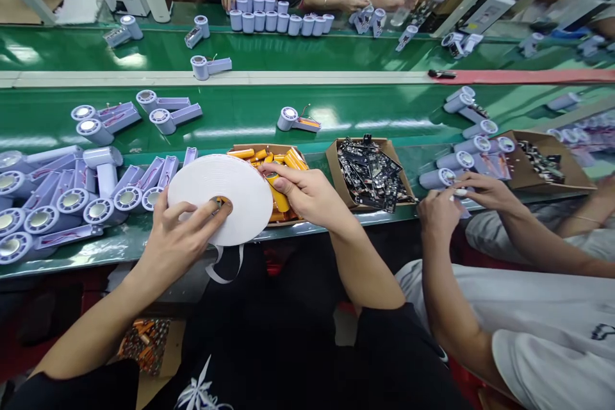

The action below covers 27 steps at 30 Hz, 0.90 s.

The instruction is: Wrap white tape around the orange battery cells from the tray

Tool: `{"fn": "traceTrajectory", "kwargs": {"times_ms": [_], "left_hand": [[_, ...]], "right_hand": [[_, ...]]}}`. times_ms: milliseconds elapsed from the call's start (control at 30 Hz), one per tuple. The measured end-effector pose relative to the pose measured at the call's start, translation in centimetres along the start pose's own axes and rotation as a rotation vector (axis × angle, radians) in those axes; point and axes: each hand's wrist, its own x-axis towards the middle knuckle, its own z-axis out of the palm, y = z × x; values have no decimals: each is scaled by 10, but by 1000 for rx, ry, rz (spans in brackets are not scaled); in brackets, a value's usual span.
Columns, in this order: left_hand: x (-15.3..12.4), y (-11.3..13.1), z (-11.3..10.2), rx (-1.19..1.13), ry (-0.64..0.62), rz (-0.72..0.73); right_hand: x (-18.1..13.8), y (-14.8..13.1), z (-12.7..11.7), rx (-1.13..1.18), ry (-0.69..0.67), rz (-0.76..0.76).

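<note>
Gripping a white tape roll [247, 195], the left hand [185, 230] in the head view has its fingertips in the centre hole, the flat face turned up towards the camera. A loose tape strip [211, 273] loops down below the roll, to the right of that hand. At the roll's right edge, the right hand [310, 195] has its thumb and forefinger closed on an orange cylinder [279, 195]. Just beyond it, partly hidden by the roll, is a cardboard box [288, 224] of similar cylinders. To the right of the right hand sits another box [336, 170], heaped with black circuit boards [369, 173]. Left of the left hand, lilac housings [98, 210] crowd the green worktop [129, 251]; a single housing [288, 117] lies farther out, beyond the right hand. Well to its right are a co-worker's hands [439, 211], near more lilac housings.
</note>
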Motion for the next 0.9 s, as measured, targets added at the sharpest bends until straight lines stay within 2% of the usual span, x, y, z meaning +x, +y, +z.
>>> {"fn": "traceTrajectory", "kwargs": {"times_ms": [200,267,367,433,533,567,600,667,733,767,833,867,900], "left_hand": [[-1,-5,7,-28,19,-5],[-3,-6,15,-22,35,-8],[-1,0,32,-5,107,-65],[4,11,43,-10,151,-152],[12,40,56,-73,175,-275],[12,53,60,-107,168,-295],[11,66,63,-140,158,-306],[1,91,68,-192,121,-298],[-13,108,71,-259,69,-218],[-19,110,72,-287,45,-171],[-22,100,74,-287,2,-131],[-19,87,75,-260,-24,-141],[-12,71,76,-225,-52,-159]], "right_hand": [[-1,3,-17,48,-164,44],[-1,8,-16,163,-92,69],[-1,20,7,497,197,70],[-1,25,37,719,508,46],[-4,26,85,931,986,3],[-6,26,94,979,1073,-4],[-9,25,97,1016,1100,1],[-13,26,82,1054,1063,34],[-18,30,40,1039,1095,29],[-20,33,16,1018,1164,-3],[-27,36,-27,965,1326,-101],[-31,36,-39,943,1339,-132],[-38,36,-44,928,1281,-134]]}}
